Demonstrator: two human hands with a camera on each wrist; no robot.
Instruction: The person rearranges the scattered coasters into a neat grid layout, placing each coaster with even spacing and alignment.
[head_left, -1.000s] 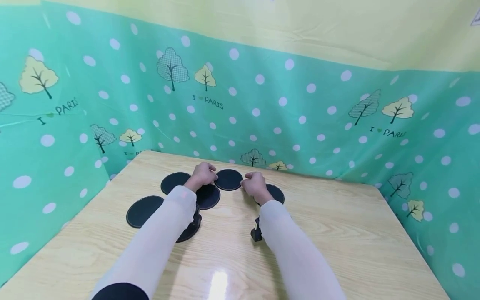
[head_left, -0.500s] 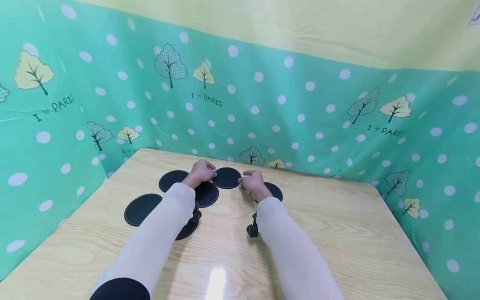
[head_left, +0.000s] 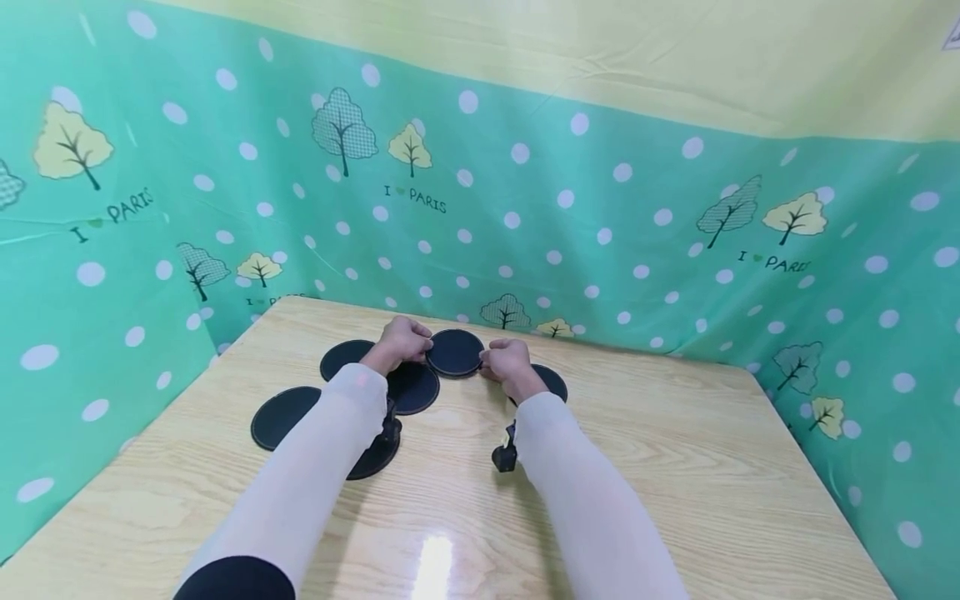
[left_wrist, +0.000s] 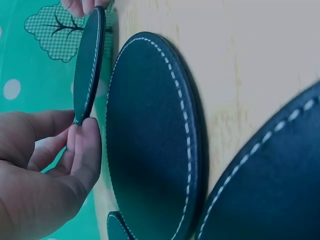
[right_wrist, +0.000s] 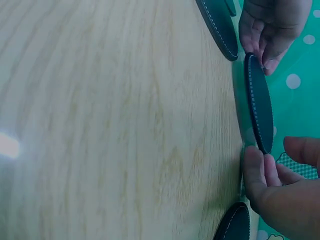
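Observation:
A round black leather coaster [head_left: 455, 352] with pale edge stitching is held between the two hands near the back of the table. My left hand [head_left: 402, 342] pinches its left edge, thumb and fingertips meeting at the rim in the left wrist view. On the opposite edge, my right hand [head_left: 508, 364] pinches it with thumb and fingers, while one finger stands away from the rim in the right wrist view. Both wrist views show the coaster [right_wrist: 260, 102] raised and tilted above the wooden surface. Another coaster [head_left: 414, 388] lies right below the left hand.
More black coasters lie around the wooden table [head_left: 675, 483]: one at the left [head_left: 285, 417], one behind the left wrist [head_left: 347, 357], one under the left forearm [head_left: 377, 457] and one beside the right hand [head_left: 551, 382]. A green patterned curtain [head_left: 562, 250] hangs behind the table.
The coaster between the hands has risen slightly, its far edge tipping up. Both hands stay at its two sides, the fingers now gripping its rim.

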